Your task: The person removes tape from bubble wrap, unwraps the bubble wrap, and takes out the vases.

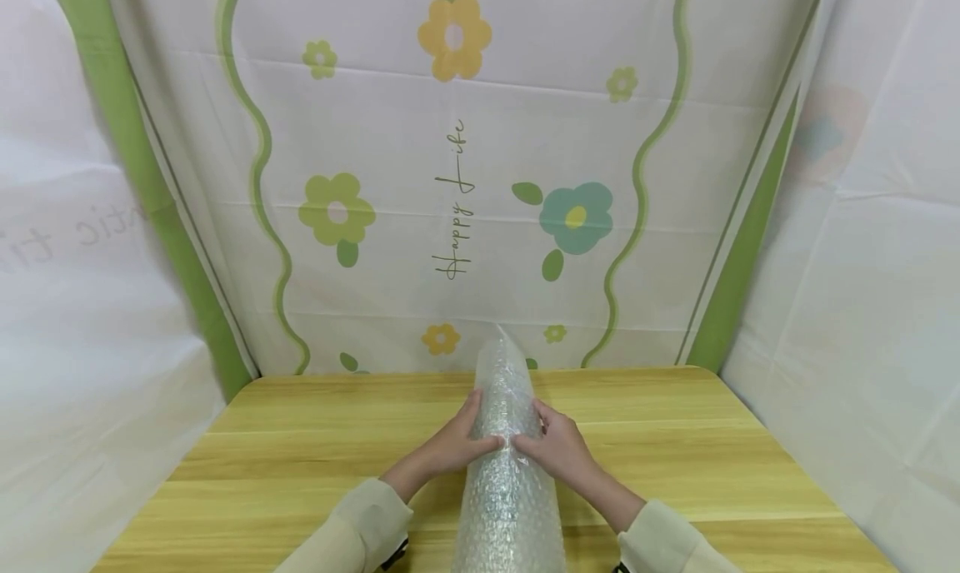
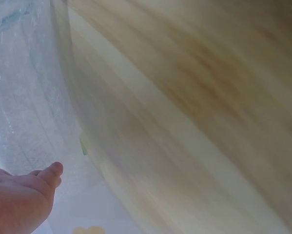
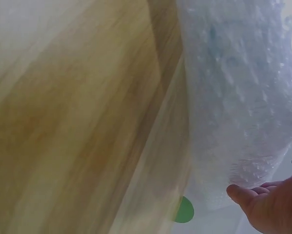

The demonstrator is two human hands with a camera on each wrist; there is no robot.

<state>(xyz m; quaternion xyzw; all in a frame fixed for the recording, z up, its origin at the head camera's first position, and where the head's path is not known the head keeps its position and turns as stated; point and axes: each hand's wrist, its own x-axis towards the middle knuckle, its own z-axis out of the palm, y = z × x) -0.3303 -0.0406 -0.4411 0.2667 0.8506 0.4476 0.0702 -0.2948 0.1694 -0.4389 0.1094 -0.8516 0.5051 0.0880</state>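
A long roll of clear bubble wrap (image 1: 506,506) points away from me over the wooden table, its far end narrowing to a loose tip. My left hand (image 1: 452,441) grips its left side, thumb lying across the top. From the right side my right hand (image 1: 562,446) holds it the same way, and the two thumb tips nearly meet. In the left wrist view the bubble wrap (image 2: 24,97) rises beside the left hand (image 2: 24,200). The right wrist view has the bubble wrap (image 3: 233,87) above the right hand (image 3: 267,202). Some fingers are hidden behind the roll.
The wooden table (image 1: 300,448) reaches to a back edge just beyond the roll. Behind it hangs a white curtain (image 1: 390,281) printed with flowers and lettering. More white fabric (image 1: 97,306) closes in the left side, and another white sheet (image 1: 862,323) the right.
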